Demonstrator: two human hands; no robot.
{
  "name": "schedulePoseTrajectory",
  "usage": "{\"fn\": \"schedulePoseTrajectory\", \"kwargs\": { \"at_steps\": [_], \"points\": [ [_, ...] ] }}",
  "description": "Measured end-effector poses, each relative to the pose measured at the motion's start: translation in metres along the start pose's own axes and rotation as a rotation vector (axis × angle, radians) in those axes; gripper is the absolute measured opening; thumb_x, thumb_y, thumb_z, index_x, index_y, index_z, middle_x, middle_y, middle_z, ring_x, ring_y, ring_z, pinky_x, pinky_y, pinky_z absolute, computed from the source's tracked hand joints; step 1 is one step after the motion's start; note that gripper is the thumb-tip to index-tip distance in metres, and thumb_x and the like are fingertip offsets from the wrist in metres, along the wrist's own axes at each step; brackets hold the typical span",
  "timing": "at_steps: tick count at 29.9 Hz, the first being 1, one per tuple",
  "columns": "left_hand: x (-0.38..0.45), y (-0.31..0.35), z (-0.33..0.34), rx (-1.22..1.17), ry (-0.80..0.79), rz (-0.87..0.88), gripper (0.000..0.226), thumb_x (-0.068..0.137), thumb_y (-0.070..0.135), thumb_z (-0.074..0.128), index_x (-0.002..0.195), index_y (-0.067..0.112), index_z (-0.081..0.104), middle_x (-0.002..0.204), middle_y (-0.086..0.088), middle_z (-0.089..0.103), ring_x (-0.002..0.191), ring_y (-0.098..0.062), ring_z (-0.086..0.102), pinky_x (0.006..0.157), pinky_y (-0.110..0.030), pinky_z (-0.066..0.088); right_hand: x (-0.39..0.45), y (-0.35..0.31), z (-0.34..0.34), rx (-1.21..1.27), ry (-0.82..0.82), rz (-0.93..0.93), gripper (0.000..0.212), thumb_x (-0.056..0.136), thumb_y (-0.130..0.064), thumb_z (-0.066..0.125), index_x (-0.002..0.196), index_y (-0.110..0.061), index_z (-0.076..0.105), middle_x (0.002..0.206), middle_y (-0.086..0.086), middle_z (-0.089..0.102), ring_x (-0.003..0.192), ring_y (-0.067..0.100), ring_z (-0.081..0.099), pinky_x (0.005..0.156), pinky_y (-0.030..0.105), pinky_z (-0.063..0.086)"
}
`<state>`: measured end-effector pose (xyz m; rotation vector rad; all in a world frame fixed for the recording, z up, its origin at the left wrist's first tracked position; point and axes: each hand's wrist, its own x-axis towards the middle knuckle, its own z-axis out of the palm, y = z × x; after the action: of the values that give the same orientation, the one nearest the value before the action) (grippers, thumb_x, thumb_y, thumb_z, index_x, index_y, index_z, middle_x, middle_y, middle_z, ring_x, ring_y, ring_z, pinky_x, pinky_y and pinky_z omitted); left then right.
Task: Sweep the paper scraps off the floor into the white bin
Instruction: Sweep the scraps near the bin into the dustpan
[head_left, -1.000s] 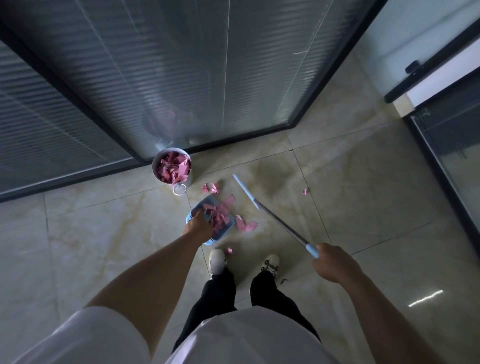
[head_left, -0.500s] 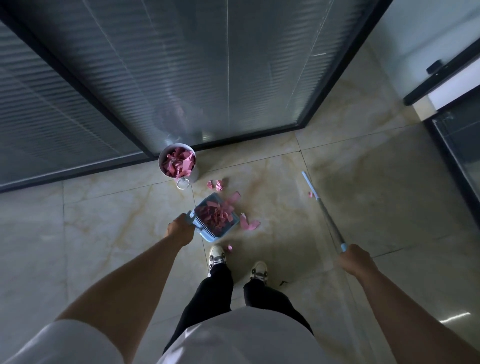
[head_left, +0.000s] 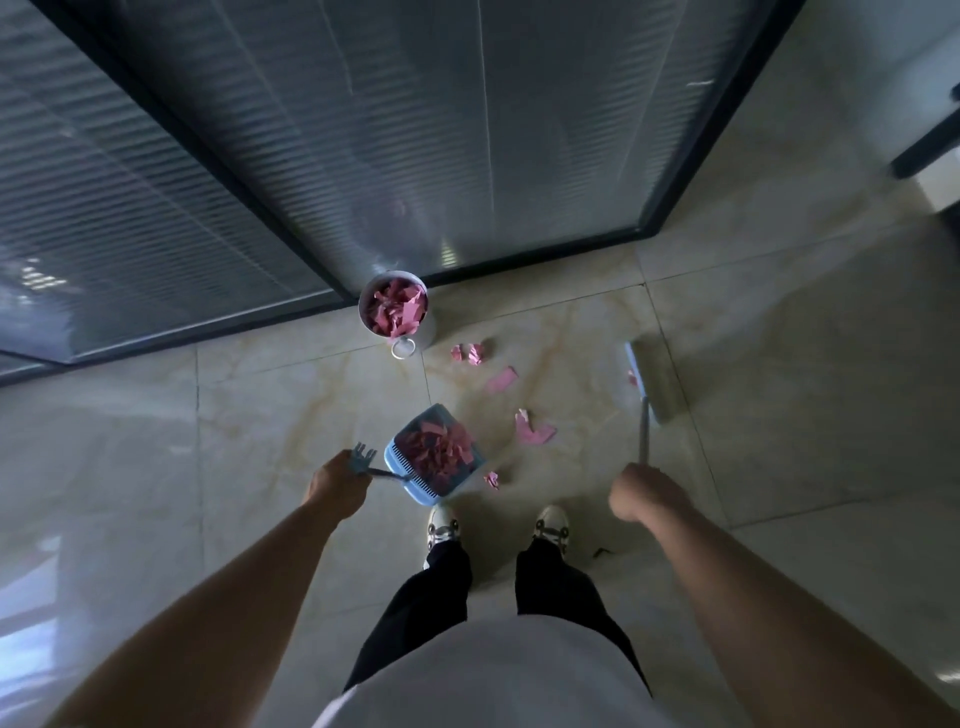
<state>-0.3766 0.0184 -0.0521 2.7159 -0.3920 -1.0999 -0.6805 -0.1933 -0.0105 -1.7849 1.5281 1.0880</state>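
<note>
My left hand (head_left: 336, 485) grips the handle of a blue dustpan (head_left: 435, 455), which is raised off the floor and full of pink paper scraps. My right hand (head_left: 645, 491) is closed around the metal handle of a broom (head_left: 650, 382); its head rests on the tiles to the right. The white bin (head_left: 396, 312) stands by the glass wall, filled with pink scraps. Loose pink scraps (head_left: 531, 429) lie on the floor between the dustpan and the broom, and more pink scraps (head_left: 470, 353) lie near the bin.
A glass partition with blinds and a dark frame (head_left: 519, 262) runs behind the bin. My two white shoes (head_left: 551, 525) stand just below the dustpan. One small pink scrap (head_left: 491, 479) lies by my left shoe. Beige marble tiles spread left and right.
The dustpan has lifted off the floor and my left hand has slid back along its handle. The broom swung from beside the dustpan out to the right.
</note>
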Motion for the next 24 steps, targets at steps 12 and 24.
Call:
{"fn": "schedulePoseTrajectory", "kwargs": {
  "at_steps": [12, 24],
  "points": [
    [0.018, -0.065, -0.031, 0.085, -0.116, 0.069, 0.030, 0.091, 0.016, 0.053, 0.120, 0.012, 0.060, 0.120, -0.014, 0.064, 0.111, -0.033, 0.060, 0.089, -0.034, 0.047, -0.089, -0.097, 0.057, -0.295, -0.017, -0.140, 0.040, 0.089, -0.012, 0.049, 0.128, -0.009, 0.057, 0.131, 0.009, 0.060, 0.121, 0.025, 0.058, 0.097, 0.033, 0.047],
    [0.049, -0.109, -0.038, 0.177, -0.265, 0.149, 0.041, 0.091, 0.017, 0.048, 0.131, 0.019, 0.050, 0.124, -0.008, 0.062, 0.111, -0.029, 0.061, 0.086, -0.032, 0.049, -0.135, -0.195, 0.083, -0.190, -0.289, -0.185, 0.016, 0.087, -0.011, 0.047, 0.081, -0.008, 0.061, 0.083, 0.017, 0.064, 0.055, 0.022, 0.052, 0.050, 0.024, 0.043]
  ]
}}
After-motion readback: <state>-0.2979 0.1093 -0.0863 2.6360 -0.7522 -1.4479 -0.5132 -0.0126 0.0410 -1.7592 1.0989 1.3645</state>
